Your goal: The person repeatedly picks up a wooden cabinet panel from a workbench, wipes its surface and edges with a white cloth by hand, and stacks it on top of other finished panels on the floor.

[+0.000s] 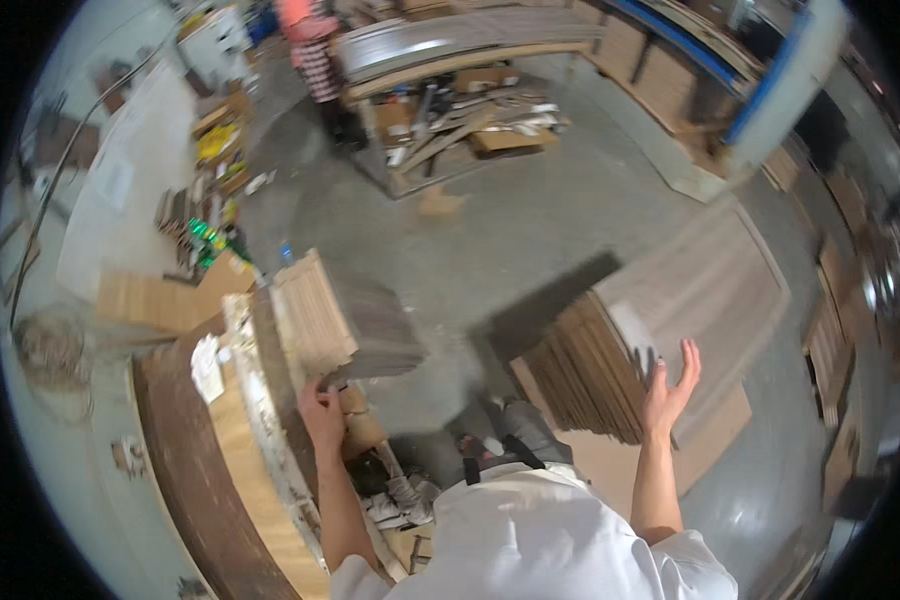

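Observation:
My left hand (320,410) is held low beside the bench, its fingers curled together just below the near corner of a stack of wooden panels (310,315). Whatever lies between those fingertips, if anything, is too small to make out. Over on the right, my right hand (670,395) is open with its fingers apart. It hovers at the near end of a taller pile of grey-brown wood-grain panels (695,285); whether it touches the top panel I cannot tell. Flat cardboard (715,430) lies under that pile.
A worn workbench (200,450) runs along my left, with a crumpled white cloth (207,368) on it. Ahead stands a table (450,50) with offcuts on its lower shelf. A person (315,60) stands beside it. A blue-and-white post (785,85) rises at far right.

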A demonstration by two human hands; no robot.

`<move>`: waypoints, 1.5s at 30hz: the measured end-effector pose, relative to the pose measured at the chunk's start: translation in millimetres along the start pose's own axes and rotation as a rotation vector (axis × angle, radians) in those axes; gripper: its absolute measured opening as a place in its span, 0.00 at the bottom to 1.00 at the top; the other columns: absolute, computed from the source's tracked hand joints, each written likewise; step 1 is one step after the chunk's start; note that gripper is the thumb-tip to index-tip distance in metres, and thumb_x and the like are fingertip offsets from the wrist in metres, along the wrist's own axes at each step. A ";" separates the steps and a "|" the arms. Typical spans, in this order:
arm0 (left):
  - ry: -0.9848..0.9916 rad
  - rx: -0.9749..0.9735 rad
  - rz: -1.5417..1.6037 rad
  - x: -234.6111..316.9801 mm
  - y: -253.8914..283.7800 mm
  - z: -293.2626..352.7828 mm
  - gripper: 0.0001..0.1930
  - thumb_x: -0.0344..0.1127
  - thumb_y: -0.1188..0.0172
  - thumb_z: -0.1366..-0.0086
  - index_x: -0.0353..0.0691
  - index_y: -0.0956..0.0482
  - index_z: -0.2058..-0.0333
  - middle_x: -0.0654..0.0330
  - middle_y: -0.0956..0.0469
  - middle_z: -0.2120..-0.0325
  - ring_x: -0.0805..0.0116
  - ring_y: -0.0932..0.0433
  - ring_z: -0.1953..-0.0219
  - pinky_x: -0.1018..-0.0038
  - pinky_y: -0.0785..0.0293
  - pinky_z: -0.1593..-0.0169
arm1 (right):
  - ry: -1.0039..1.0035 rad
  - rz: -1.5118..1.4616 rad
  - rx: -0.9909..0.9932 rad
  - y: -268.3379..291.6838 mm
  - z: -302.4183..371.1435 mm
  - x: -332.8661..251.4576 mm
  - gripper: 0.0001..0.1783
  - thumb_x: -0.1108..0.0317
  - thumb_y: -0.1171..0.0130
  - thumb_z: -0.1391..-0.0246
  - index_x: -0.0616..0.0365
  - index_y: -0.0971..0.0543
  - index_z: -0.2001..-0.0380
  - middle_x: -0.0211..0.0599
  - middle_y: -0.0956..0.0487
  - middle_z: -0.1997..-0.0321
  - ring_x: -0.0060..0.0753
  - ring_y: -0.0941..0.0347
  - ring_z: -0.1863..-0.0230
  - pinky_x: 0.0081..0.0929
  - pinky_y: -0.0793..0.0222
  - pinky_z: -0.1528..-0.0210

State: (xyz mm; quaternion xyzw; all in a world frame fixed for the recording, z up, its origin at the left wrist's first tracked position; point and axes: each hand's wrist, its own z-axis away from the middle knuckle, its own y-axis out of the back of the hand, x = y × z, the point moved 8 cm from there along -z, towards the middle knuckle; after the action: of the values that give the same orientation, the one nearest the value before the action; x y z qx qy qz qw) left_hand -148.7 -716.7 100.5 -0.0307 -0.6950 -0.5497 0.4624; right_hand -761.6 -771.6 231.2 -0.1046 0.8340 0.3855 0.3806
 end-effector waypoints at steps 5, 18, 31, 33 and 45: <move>0.263 0.448 -0.569 -162.0 110.2 -8.3 0.32 0.45 0.43 0.34 0.30 0.38 0.38 0.39 0.35 0.40 0.41 0.39 0.36 0.53 0.43 0.34 | -0.003 -0.526 -0.659 -196.4 70.9 -80.2 0.15 0.75 0.43 0.42 0.62 0.22 0.51 0.41 0.22 0.47 0.36 0.28 0.43 0.31 0.36 0.38; 0.672 0.217 -0.472 -202.4 104.6 -8.6 0.47 0.47 0.33 0.44 0.43 0.50 0.31 0.44 0.44 0.36 0.41 0.44 0.36 0.47 0.43 0.35 | 0.016 -0.135 -1.554 -677.9 379.2 -161.7 0.29 0.54 0.44 0.36 0.58 0.30 0.38 0.47 0.25 0.40 0.42 0.28 0.42 0.35 0.34 0.40; 0.822 0.157 -0.395 -201.4 122.0 -13.2 0.49 0.45 0.31 0.46 0.37 0.49 0.33 0.45 0.50 0.32 0.43 0.49 0.32 0.48 0.48 0.32 | -0.215 -0.201 -1.220 -703.4 375.9 -173.4 0.32 0.49 0.48 0.35 0.60 0.33 0.36 0.50 0.28 0.38 0.51 0.32 0.39 0.40 0.40 0.36; 0.882 0.180 -0.379 -204.6 126.9 -11.2 0.48 0.48 0.32 0.45 0.38 0.49 0.32 0.47 0.51 0.31 0.43 0.50 0.31 0.49 0.50 0.31 | 0.123 0.178 -1.210 -694.8 353.9 -186.9 0.36 0.46 0.46 0.38 0.60 0.35 0.35 0.54 0.31 0.36 0.53 0.34 0.36 0.43 0.42 0.34; 0.837 0.169 -0.337 -206.4 120.6 22.1 0.46 0.58 0.40 0.41 0.44 0.49 0.31 0.46 0.52 0.31 0.41 0.51 0.30 0.42 0.53 0.32 | 0.264 -0.422 -1.276 -576.3 167.6 -196.8 0.19 0.73 0.45 0.46 0.74 0.24 0.53 0.43 0.21 0.58 0.36 0.26 0.58 0.33 0.31 0.53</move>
State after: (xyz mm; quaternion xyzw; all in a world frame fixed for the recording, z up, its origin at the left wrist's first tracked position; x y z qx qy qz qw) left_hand 22.0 -555.6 50.4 0.3454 -0.4861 -0.5239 0.6083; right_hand -263.6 -1066.3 -21.9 -0.5148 0.4449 0.7032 0.2063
